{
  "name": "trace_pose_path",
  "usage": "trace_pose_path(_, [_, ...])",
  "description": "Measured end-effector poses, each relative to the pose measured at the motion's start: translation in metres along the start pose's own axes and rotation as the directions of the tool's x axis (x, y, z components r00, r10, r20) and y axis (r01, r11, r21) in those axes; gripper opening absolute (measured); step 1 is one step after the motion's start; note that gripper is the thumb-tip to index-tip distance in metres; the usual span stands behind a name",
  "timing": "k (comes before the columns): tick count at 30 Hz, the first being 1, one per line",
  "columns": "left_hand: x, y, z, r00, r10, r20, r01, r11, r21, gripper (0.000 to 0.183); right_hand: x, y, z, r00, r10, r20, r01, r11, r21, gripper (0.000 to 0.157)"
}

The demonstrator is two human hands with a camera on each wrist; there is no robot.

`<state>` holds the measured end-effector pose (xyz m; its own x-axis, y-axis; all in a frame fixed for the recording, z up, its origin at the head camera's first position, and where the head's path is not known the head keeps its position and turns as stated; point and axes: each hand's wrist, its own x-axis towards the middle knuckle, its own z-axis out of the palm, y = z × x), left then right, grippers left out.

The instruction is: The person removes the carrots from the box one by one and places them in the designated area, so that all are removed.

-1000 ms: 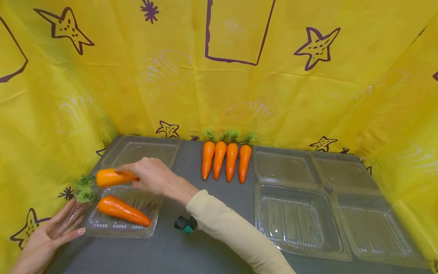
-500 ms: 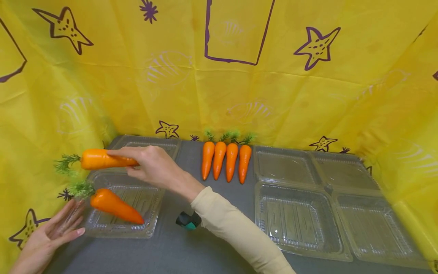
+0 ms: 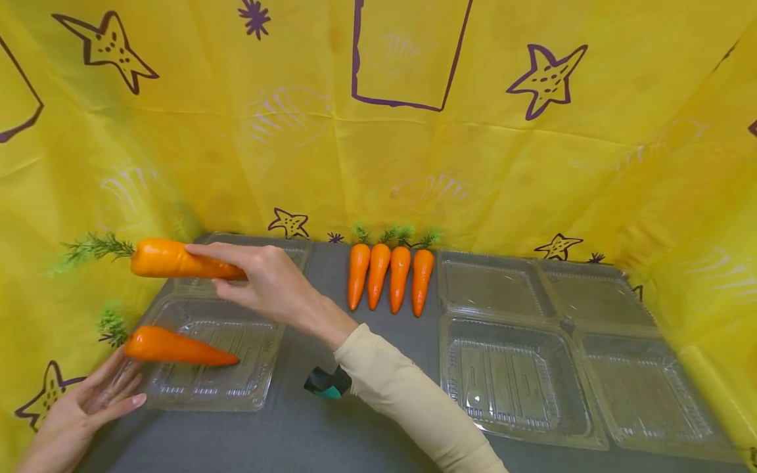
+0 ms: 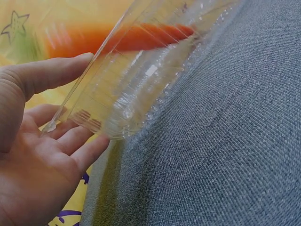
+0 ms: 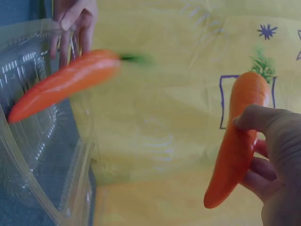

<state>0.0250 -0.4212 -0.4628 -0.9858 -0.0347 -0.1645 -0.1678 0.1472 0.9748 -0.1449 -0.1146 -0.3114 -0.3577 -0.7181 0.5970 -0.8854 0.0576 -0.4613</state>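
Observation:
My right hand (image 3: pixel 269 279) holds an orange carrot (image 3: pixel 162 258) with feathery green leaves by its tapered half, above the clear plastic container (image 3: pixel 251 402) at the left. Beneath it lies a second carrot (image 3: pixel 177 348), its tip over the container floor and its thick end at the left rim, leaves sticking out past it. In the left wrist view this carrot is blurred. My left hand (image 3: pixel 89 404) touches the container's left side: the thumb is at the rim and the outstretched fingers (image 4: pixel 77 141) lie against the outside wall.
A row of several carrots (image 3: pixel 401 279) lies at the back middle of the grey table (image 3: pixel 355 433). On the right stand two open containers (image 3: pixel 597 427) with their lids laid back. A dark strap or band (image 3: pixel 327 383) shows at my right wrist. Yellow curtain (image 3: pixel 414 144) encloses the back and sides.
My right hand has lifted its carrot up and to the left. The other carrot has shifted left and turned more level, its leaves moving over the rim. The left hand stays put.

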Motion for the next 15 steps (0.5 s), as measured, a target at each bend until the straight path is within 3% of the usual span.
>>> trace_pose_path(7, [0.0, 0.0, 0.002, 0.992, 0.118, 0.047, -0.113, 0.99, -0.085, 0.082, -0.001, 0.006, 0.003, 0.997, 0.08, 0.024, -0.078, 0.995, -0.054, 0.048])
trace_pose_path(15, [0.001, -0.003, 0.001, 0.98, 0.188, 0.066, -0.176, 0.972, -0.153, 0.083, -0.006, 0.021, 0.002, 0.98, 0.174, -0.099, -0.174, 0.985, 0.011, 0.049])
